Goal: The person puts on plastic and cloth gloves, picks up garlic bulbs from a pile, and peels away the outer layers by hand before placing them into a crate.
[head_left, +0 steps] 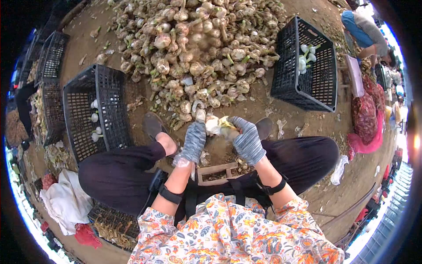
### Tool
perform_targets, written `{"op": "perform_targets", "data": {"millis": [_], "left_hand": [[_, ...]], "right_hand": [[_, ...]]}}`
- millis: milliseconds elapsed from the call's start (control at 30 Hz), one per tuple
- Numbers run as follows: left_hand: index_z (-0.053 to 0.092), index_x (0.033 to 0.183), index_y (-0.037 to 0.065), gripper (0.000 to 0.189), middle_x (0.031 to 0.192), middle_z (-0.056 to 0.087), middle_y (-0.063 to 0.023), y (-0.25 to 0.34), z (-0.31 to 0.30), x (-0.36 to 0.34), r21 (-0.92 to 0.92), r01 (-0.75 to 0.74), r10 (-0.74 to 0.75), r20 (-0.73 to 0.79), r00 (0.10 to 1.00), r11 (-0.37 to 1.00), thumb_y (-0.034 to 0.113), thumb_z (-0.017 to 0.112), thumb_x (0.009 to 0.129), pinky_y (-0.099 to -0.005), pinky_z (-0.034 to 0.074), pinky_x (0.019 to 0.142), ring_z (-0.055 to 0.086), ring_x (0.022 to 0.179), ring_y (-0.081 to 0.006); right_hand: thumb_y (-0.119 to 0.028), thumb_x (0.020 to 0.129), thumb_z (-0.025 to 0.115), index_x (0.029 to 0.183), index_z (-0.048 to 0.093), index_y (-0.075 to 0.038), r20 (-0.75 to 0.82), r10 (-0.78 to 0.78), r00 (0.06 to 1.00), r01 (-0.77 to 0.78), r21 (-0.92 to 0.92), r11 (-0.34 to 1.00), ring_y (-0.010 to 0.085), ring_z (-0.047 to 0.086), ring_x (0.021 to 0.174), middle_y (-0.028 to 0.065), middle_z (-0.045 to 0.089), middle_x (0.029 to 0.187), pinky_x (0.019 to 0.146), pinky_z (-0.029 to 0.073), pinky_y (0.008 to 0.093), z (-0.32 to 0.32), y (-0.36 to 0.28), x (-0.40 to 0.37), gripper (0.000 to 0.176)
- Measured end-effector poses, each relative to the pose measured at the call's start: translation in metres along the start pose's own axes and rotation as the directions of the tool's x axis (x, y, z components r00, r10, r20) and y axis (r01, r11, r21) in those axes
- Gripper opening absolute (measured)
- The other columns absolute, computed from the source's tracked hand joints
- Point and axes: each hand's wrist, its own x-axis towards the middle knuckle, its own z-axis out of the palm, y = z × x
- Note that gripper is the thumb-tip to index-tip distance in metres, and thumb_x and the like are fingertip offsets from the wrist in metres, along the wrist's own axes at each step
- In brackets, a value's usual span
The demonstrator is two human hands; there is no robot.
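My left hand, in a grey knit glove, is closed around a whitish garlic bulb in front of me. At the bulb's right side, my right hand, gloved the same way, has its fingers closed on yellowish garlic skin. Its fingertips are partly smeared by motion. Just beyond both hands rises a big pile of unpeeled garlic with dry stems and soil on it.
A black crate on the left and another black crate on the right hold several clean white bulbs. Red mesh sacks lie at far right. A person bends over behind them. Loose peel litters the ground.
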Motion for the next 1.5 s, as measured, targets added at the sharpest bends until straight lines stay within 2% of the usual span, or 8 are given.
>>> {"op": "perform_targets", "data": {"millis": [533,800,867,1000,1133,1300,1333,1500], "left_hand": [[0.059,0.107,0.002,0.041,0.09,0.061,-0.0048,0.017,0.001,-0.025,0.009,-0.526,0.515,0.193,0.836,0.851,0.034,0.065,0.082,-0.0252,0.046,0.075,0.056,0.084,-0.0111],[0.059,0.104,0.006,0.059,0.055,0.051,0.0025,0.038,-0.013,-0.025,-0.25,0.518,-0.239,0.672,0.701,0.818,0.059,0.057,0.079,-0.0182,0.028,0.034,0.037,0.036,-0.0059],[0.059,0.107,0.004,0.046,0.08,0.058,-0.005,0.032,0.004,-0.027,-0.047,-0.412,0.414,0.072,0.907,0.91,0.042,0.065,0.081,-0.0253,0.047,0.062,0.056,0.069,-0.0137],[0.062,0.105,0.001,0.034,0.097,0.059,-0.0088,0.046,0.013,-0.047,0.525,-0.716,0.806,0.092,0.585,0.459,0.019,0.071,0.078,-0.0293,0.044,0.081,0.055,0.089,-0.016],[0.063,0.099,-0.001,0.031,0.092,0.062,-0.0051,0.034,0.005,-0.029,0.172,-0.539,0.54,0.044,0.84,0.825,0.017,0.073,0.076,-0.0267,0.047,0.074,0.058,0.08,-0.0133],[0.066,0.094,0.002,0.017,0.097,0.063,-0.0056,0.041,-0.012,-0.031,-0.131,-0.41,0.43,0.282,0.857,0.903,0.013,0.068,0.08,-0.0274,0.047,0.077,0.058,0.085,-0.0119],[0.066,0.094,0.002,0.017,0.097,0.063,-0.0056,0.04,-0.013,-0.029,-0.129,-0.409,0.429,0.284,0.858,0.903,0.013,0.068,0.08,-0.0274,0.047,0.077,0.058,0.085,-0.0119],[0.061,0.104,0.002,0.025,0.108,0.06,-0.0104,0.049,-0.008,-0.043,-0.65,-0.109,0.427,0.354,0.832,0.752,0.017,0.063,0.084,-0.0317,0.049,0.083,0.058,0.098,-0.0196]], "right_hand": [[-0.006,0.075,0.069,0.096,0.064,0.005,0.047,-0.12,0.992,0.126,-0.177,0.976,0.0094,0.057,0.071,0.0087,0.067,0.081,0.065,0.048,0.025,-0.023,0.001,0.006,0.024],[-0.005,0.078,0.068,0.102,0.06,0.004,0.278,0.233,0.932,-0.312,0.287,0.906,0.0114,0.061,0.079,0.0067,0.065,0.09,0.068,0.053,0.0248,-0.038,-0.012,0.0,0.027],[-0.005,0.078,0.068,0.104,0.059,0.004,0.148,0.049,0.988,-0.079,0.204,0.976,0.0119,0.061,0.079,0.006,0.065,0.092,0.071,0.051,0.0231,-0.038,0.007,0.005,0.029],[-0.008,0.075,0.07,0.105,0.058,0.004,-0.054,-0.364,0.93,0.356,-0.121,0.927,0.0159,0.059,0.089,0.011,0.06,0.101,0.077,0.048,0.026,-0.021,0.032,0.01,0.034],[-0.006,0.075,0.067,0.106,0.058,0.004,-0.052,-0.531,0.846,0.506,-0.237,0.829,0.0202,0.058,0.088,0.0117,0.059,0.099,0.079,0.047,0.0282,-0.004,0.014,-0.005,0.033],[-0.009,0.08,0.053,0.086,0.055,-0.006,0.087,-0.266,0.96,0.23,0.295,0.927,0.014,0.055,0.066,0.0019,0.055,0.071,0.064,0.049,0.0283,-0.024,0.018,0.012,0.007],[-0.013,0.082,0.05,0.087,0.056,-0.008,0.102,0.192,0.976,-0.196,0.795,0.574,0.0123,0.049,0.056,-0.0008,0.049,0.063,0.05,0.044,0.0272,-0.02,-0.002,0.006,0.01],[-0.017,0.087,0.05,0.101,0.055,-0.004,0.591,0.062,0.804,-0.594,0.798,0.097,0.0235,0.062,0.072,0.0098,0.064,0.083,0.056,0.05,0.035,-0.048,0.079,0.041,0.02]]}}
